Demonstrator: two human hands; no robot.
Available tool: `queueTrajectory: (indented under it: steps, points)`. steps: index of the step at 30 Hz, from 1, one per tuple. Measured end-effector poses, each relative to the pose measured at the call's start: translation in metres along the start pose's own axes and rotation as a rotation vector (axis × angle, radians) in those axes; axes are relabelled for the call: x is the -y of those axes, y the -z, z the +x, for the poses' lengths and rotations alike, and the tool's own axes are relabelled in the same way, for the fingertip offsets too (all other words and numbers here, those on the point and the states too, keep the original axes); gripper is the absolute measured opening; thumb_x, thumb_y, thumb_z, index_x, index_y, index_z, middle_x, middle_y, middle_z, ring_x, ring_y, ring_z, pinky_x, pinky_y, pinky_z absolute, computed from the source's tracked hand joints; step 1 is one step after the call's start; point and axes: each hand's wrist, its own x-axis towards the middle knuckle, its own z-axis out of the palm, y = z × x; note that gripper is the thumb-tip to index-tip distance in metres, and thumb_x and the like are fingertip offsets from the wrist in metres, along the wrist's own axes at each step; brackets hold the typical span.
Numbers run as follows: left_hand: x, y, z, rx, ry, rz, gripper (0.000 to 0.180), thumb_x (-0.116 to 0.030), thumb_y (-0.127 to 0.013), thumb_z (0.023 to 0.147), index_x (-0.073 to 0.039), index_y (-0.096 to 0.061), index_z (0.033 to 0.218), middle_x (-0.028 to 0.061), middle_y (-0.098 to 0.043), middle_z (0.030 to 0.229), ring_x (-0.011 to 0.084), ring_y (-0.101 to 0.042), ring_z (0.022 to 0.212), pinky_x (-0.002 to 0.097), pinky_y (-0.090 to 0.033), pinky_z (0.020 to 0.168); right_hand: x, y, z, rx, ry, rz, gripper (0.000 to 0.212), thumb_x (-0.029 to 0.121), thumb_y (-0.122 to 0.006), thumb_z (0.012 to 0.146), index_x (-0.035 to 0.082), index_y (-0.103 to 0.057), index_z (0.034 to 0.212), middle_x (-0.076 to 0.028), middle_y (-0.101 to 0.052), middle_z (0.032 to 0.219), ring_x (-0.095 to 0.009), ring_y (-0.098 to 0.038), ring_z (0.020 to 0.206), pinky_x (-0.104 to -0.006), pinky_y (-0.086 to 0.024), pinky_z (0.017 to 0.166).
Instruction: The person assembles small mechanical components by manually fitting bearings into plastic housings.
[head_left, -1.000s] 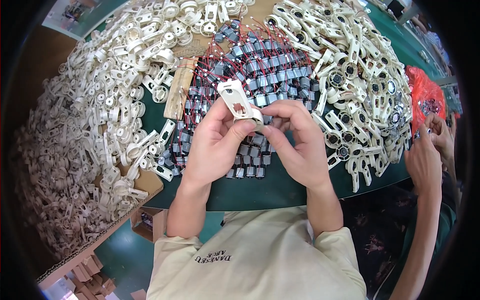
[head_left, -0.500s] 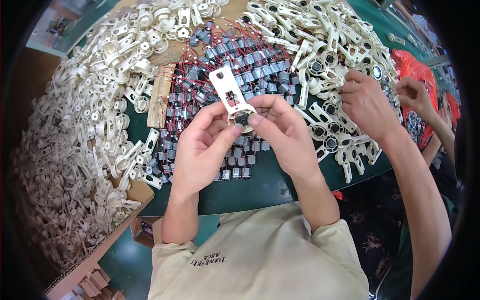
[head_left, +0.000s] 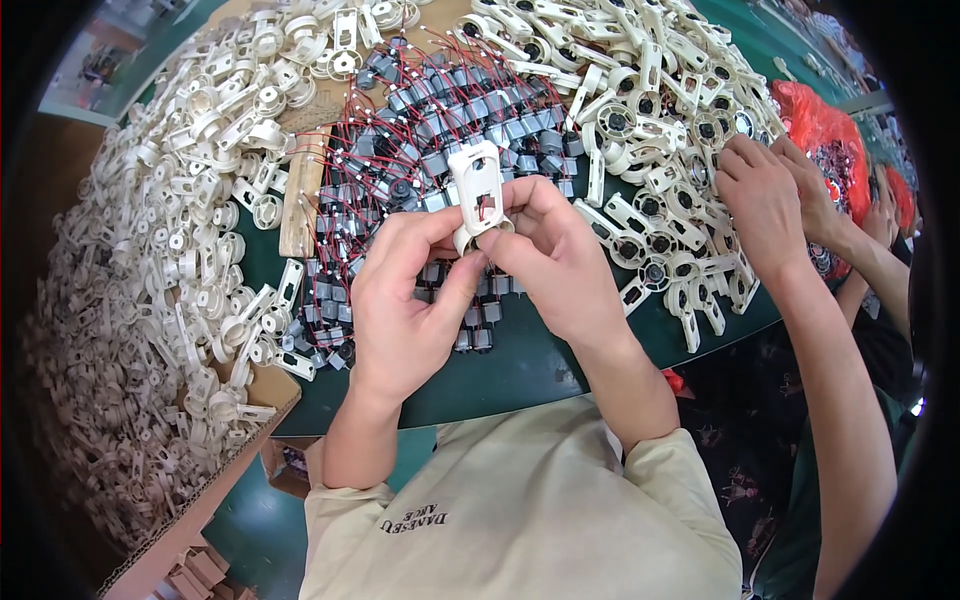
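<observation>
Between my two hands stands a white plastic housing (head_left: 478, 190), with a long slotted body and a round ring at its lower end. My left hand (head_left: 405, 305) is closed on the ring's left side, fingertips behind and thumb in front. From the right, my right hand (head_left: 565, 270) grips the same end, its thumb pressed at the ring opening. The thumbs hide what sits inside the ring. Just beyond lies a wide spread of small grey motors (head_left: 440, 125) with red wires.
White housings (head_left: 215, 110) are heaped at left, spilling into a cardboard box (head_left: 275, 395). A wooden block (head_left: 303, 190) borders the motors. More housings, with dark round centres (head_left: 653, 272), cover the right side. There a co-worker's hands (head_left: 765, 205) work near a red plastic bag (head_left: 840, 135).
The housing has tilted more upright in my hands and turned, so its hollow slotted side shows. The dark round part seen in its ring is now covered. The co-worker's hands have come closer together.
</observation>
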Motion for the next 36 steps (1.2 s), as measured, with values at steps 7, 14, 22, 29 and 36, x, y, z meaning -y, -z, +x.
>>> queueTrajectory:
  steps: [7,14,22,29,36]
  points:
    - [0.007,0.001,-0.006,0.024,0.102,-0.187,0.029,0.004,-0.068,0.081,0.003,-0.06,0.108,0.0092,-0.058,0.095,0.0148,-0.063,0.083,0.0269,-0.054,0.074,-0.008,0.009,0.005,0.103,-0.076,0.169,0.024,0.001,-0.059,0.088,-0.001,-0.048,0.109,-0.007,-0.06,0.099,-0.01,-0.058,0.089,-0.0239,-0.048,0.076]
    - [0.005,0.0,-0.002,0.014,0.055,-0.112,0.029,0.003,-0.069,0.08,0.002,-0.061,0.108,0.0087,-0.059,0.093,0.0152,-0.064,0.08,0.0275,-0.053,0.072,-0.005,0.006,0.0,0.077,-0.006,0.001,0.024,0.0,-0.058,0.09,-0.002,-0.047,0.11,-0.009,-0.061,0.104,-0.01,-0.059,0.093,-0.0239,-0.049,0.079]
    - [0.002,-0.003,-0.002,0.007,0.09,-0.113,0.027,0.004,-0.069,0.079,0.001,-0.063,0.105,0.0074,-0.061,0.09,0.0141,-0.065,0.081,0.0264,-0.054,0.073,-0.002,0.008,0.004,0.05,-0.032,0.115,0.021,0.001,-0.056,0.088,-0.003,-0.049,0.107,-0.01,-0.062,0.101,-0.013,-0.061,0.089,-0.0273,-0.049,0.08]
    - [0.001,0.01,-0.001,0.085,0.316,-0.554,0.024,0.006,-0.06,0.088,0.004,-0.054,0.111,0.0086,-0.062,0.105,0.012,-0.062,0.095,0.0257,-0.051,0.083,-0.006,0.005,0.006,0.139,-0.013,0.106,0.025,0.001,-0.059,0.091,-0.002,-0.048,0.113,-0.007,-0.06,0.102,-0.01,-0.059,0.089,-0.025,-0.049,0.079]
    - [0.0,0.011,-0.006,0.039,0.208,-0.423,0.02,0.005,-0.061,0.085,0.004,-0.057,0.105,0.0091,-0.055,0.097,0.0143,-0.064,0.088,0.0263,-0.053,0.076,-0.005,-0.006,-0.005,0.121,0.096,-0.06,0.019,0.0,-0.055,0.093,-0.001,-0.045,0.109,-0.008,-0.06,0.099,-0.009,-0.057,0.09,-0.0228,-0.048,0.08]
